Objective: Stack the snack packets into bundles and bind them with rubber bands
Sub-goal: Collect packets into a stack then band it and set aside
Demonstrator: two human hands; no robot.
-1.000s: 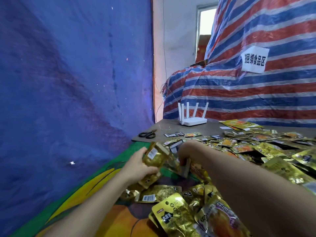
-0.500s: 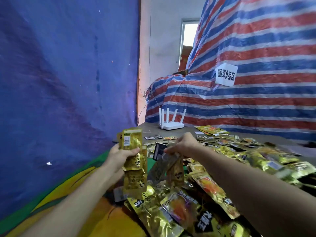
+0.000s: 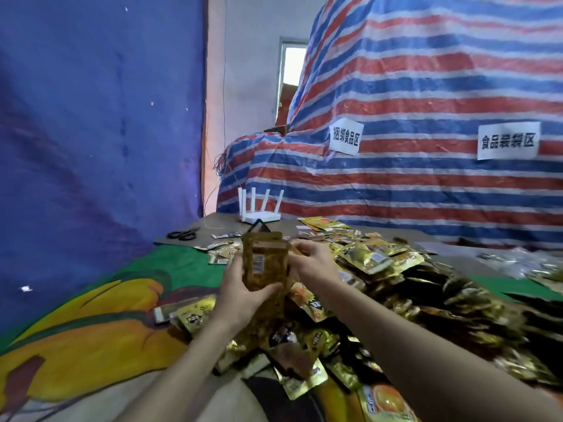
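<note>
**While the Stack Is Squared, Binding Has Not Begun**

As held, the stack of snack packets (image 3: 264,263) stands upright, raised above the desk (image 3: 91,330). The left grip (image 3: 240,296) wraps it low on its body, thumb across the near face and fingers behind. That low hold leaves the upper edges free for alignment, which I judge to be its purpose. The right grip (image 3: 315,261) is at the stack's upper right corner with fingers curled in. Whether it pinches a packet or only taps the edges flush cannot be told (motion blur at that point).

Loose packets (image 3: 380,269) lie heaped beneath and to the right of both grips, closest to the right one. This suits feeding from the right and collecting in the left. A few more lie just left of the left grip. Scissors (image 3: 182,235) and a white router (image 3: 259,213) sit beyond the grips at the desk's far edge, well apart from the work.

No rubber band is seen on the stack or on either grip. Judgement: this is the stacking stage, and binding is not yet started. Risk: the foil faces look slick, so a one-sided hold may let the stack fan out.
</note>
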